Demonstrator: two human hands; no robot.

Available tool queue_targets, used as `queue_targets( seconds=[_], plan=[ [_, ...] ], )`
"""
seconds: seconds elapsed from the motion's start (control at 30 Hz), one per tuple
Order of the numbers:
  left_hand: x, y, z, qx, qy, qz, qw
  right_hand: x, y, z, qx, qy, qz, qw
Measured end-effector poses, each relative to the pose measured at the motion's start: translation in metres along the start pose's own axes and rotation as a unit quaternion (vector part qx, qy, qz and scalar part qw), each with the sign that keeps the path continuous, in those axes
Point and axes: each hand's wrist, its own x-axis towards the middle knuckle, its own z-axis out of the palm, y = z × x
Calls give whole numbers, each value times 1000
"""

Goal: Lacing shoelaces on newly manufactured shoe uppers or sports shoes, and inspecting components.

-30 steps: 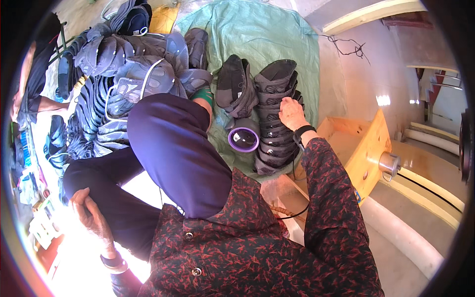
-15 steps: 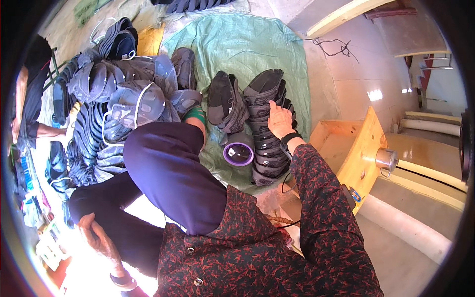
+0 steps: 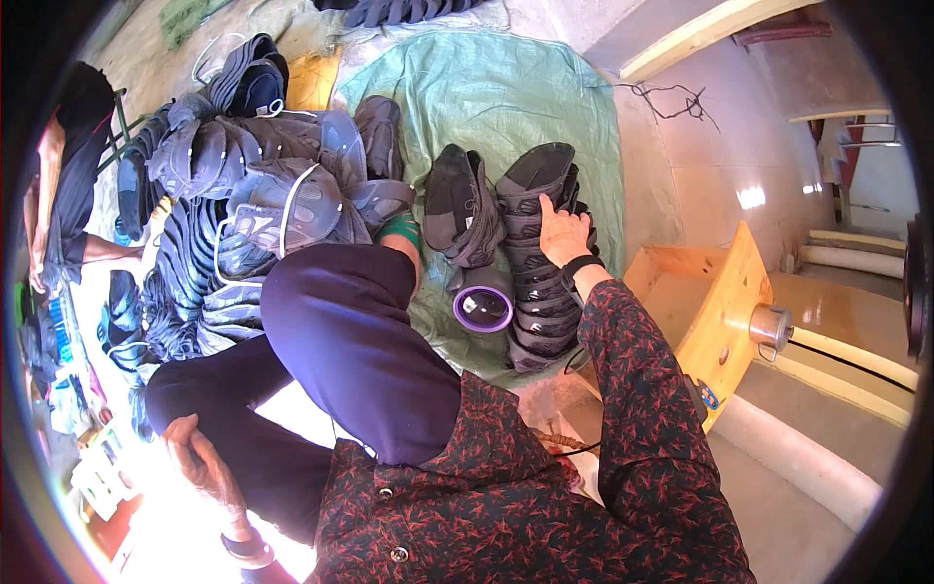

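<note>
My right hand (image 3: 566,236) rests on a tall stack of nested dark grey shoe uppers (image 3: 540,316). Its index finger stretches out onto the upper end of the stack, and nothing shows in its grasp. Just left of that stack lies a shorter group of dark shoe uppers (image 3: 459,204). Below this group is a dark cylinder with a purple rim (image 3: 484,309). My left hand (image 3: 201,465) hangs empty near my folded leg, at lower left, with its fingers loosely bent and the thumb apart. Strong light washes out the area around it.
A large heap of grey shoe uppers (image 3: 282,209) lies left of my knee. Green sheeting (image 3: 477,88) covers the ground ahead. At right stands a wooden box (image 3: 725,326) with a metal cup-like part (image 3: 770,327). Another person (image 3: 78,175) is at far left.
The whole view has shifted slightly, so things sit a little further right. My right hand stays on the stack, its index finger more stretched. My left hand's fingers have curled a little.
</note>
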Motion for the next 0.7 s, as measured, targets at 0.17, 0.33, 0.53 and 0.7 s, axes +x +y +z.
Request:
queue_targets(
  seconds=[0.17,0.33,0.53,0.7],
  plan=[
    [-5,-9,1,4,-2,-11,1000,-10,-1,0,30,61,-10,998],
    [-11,-32,20,-34,90,116,989,-32,-26,-13,213,92,-51,971],
    [-13,-27,19,-85,106,45,990,-56,-81,-56,430,100,-173,880],
    [-3,-10,6,-118,92,9,989,-82,-124,-81,442,95,-233,861]
  ],
)
